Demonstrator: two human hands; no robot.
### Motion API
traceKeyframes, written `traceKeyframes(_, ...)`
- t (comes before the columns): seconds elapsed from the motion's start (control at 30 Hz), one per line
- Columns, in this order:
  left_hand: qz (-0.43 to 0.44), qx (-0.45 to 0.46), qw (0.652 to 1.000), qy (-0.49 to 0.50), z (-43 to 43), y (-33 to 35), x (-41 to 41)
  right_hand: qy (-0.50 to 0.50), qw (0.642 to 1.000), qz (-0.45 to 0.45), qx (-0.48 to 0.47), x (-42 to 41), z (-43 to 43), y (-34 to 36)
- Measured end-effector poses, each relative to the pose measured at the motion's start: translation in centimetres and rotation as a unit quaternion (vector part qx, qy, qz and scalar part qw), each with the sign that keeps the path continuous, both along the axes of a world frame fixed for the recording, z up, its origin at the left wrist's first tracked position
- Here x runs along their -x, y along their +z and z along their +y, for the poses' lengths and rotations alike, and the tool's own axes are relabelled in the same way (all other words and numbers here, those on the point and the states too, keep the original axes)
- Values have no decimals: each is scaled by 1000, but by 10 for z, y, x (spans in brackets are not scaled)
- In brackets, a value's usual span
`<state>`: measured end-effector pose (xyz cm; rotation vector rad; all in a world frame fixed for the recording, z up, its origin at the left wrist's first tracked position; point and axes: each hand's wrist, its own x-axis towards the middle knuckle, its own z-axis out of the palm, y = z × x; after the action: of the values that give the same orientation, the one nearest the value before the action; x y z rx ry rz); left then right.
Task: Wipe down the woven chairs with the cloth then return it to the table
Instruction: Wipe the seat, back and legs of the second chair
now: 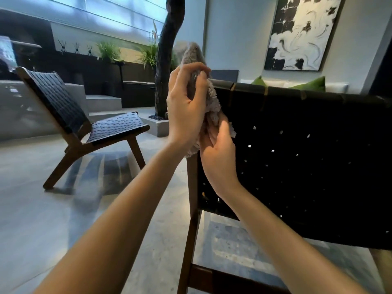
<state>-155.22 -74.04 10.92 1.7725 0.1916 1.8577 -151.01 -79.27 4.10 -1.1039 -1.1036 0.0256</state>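
A fluffy grey cloth [212, 102] is bunched up between both hands, just in front of the top left corner of the near woven chair [307, 155]. My left hand [186, 105] grips its upper part with curled fingers. My right hand [218, 151] holds the lower part from underneath. This chair's black woven back faces me, on a dark wooden frame. A second woven chair [84, 122] with a black seat and wooden legs stands apart at the left.
A dark tree trunk [167, 60] rises from a stone planter behind the cloth. Green plants line a low dark wall at the back. A black and white painting [303, 32] hangs over a sofa with green cushions [311, 84]. Polished grey floor spreads between the chairs.
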Motion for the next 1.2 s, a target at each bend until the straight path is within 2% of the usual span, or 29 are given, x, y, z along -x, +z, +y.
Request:
traceKeyframes(0.13, 12, -17, 1000, -15, 11, 0, -2, -37, 998, -46, -3, -5, 5, -7)
traceKeyframes(0.37, -53, -21, 998, -28, 9, -14, -10, -80, 991, -105, 6, -11, 6, -18)
traceKeyframes(0.53, -30, 4, 999, -27, 12, -38, -13, -114, 984, -134, -4, -13, 7, -22)
traceKeyframes(0.73, 13, 60, 998, 6, 15, -90, -18, -133, 983, -124, -6, -28, 15, -48)
traceKeyframes(0.97, 102, 123, 986, -52, 31, -154, -15, -55, 994, -90, 37, -55, 20, -105)
traceKeyframes(1.2, 223, 189, 954, -72, 51, -238, -21, -106, 974, -71, 186, -73, 33, -173)
